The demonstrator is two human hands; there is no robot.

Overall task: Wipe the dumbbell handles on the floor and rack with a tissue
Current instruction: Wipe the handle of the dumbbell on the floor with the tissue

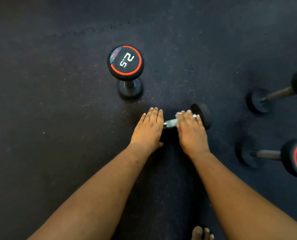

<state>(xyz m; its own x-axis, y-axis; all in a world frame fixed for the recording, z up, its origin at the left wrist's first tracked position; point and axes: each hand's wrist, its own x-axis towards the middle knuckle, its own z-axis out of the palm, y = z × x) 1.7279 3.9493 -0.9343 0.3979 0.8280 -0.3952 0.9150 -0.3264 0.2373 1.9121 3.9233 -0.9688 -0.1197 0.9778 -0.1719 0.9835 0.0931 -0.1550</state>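
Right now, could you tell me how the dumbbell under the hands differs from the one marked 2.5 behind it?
The dumbbell under the hands lies on its side, bright handle showing; the 2.5 dumbbell stands on end, handle mostly hidden. The left hand and right hand rest on the first; nothing touches the second. Both have black heads and sit on the dark floor.

Dim, grainy overall; soft shadows under dumbbells; glint on chrome handle [170,122]; wide-angle stretch at edges.

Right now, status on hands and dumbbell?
Left hand flat on one dumbbell end. Right hand over chrome handle. No tissue visible. Nothing blocking.
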